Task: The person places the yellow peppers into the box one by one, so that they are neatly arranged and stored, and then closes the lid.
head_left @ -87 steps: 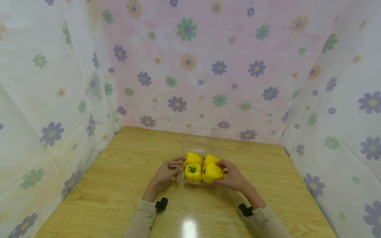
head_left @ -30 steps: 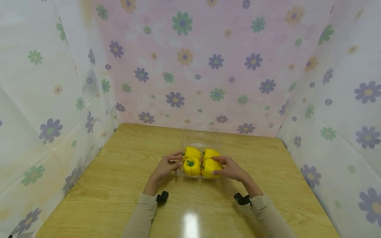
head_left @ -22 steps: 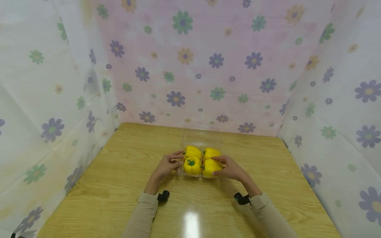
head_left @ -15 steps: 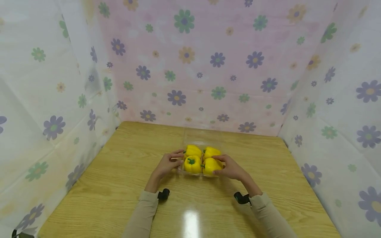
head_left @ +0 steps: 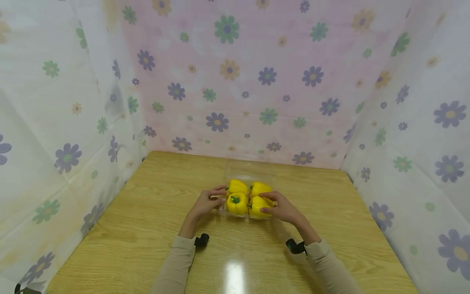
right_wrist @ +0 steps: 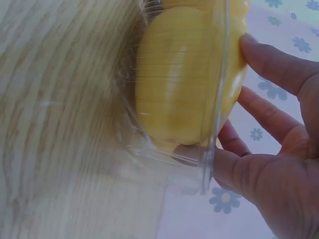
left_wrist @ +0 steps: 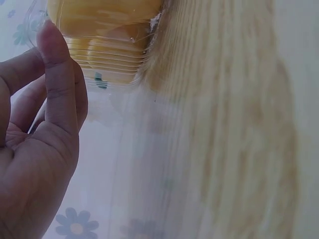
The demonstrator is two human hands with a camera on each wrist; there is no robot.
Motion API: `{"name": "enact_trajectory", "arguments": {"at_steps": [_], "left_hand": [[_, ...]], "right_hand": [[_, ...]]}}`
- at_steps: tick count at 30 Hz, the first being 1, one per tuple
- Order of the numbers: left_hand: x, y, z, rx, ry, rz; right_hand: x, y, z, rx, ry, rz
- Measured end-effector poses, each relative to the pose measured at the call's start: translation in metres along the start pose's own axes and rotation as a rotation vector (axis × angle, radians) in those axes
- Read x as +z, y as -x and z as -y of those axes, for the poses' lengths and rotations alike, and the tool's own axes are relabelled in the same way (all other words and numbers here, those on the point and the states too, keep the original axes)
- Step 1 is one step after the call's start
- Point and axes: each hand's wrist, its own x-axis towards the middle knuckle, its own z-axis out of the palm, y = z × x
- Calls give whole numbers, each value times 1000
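A clear plastic clamshell container sits on the table, with yellow bell peppers grouped inside it. My left hand is at its left side; in the left wrist view, the thumb and fingers pinch the clear rim. My right hand holds the front-right bell pepper, thumb on the near side and fingers over its top. The right wrist view shows this pepper inside the clear wall, with a finger dipping behind the rim. Beside it are the front-left pepper, back-left pepper and back-right pepper.
The container's clear lid lies folded back behind the peppers. Wood-grain table surrounds the container. Flowered cloth hangs at the back and both sides. A black camera is worn on each wrist.
Since the oldest frame, the front-right pepper has come down lower and sits level with the others, my right hand still holding it. Over the last second the hands barely move.
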Motion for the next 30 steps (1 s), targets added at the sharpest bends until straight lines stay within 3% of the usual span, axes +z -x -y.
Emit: {"name": "enact_trajectory", "arguments": {"at_steps": [9, 17, 30], "left_hand": [[1, 2, 2, 17, 21, -3], [0, 1, 4, 8, 36, -11], [1, 1, -1, -8, 7, -6]], "right_hand": [[3, -1, 9, 37, 34, -4], [11, 0, 21, 86, 163, -67], [19, 7, 13, 105, 2, -142]]}}
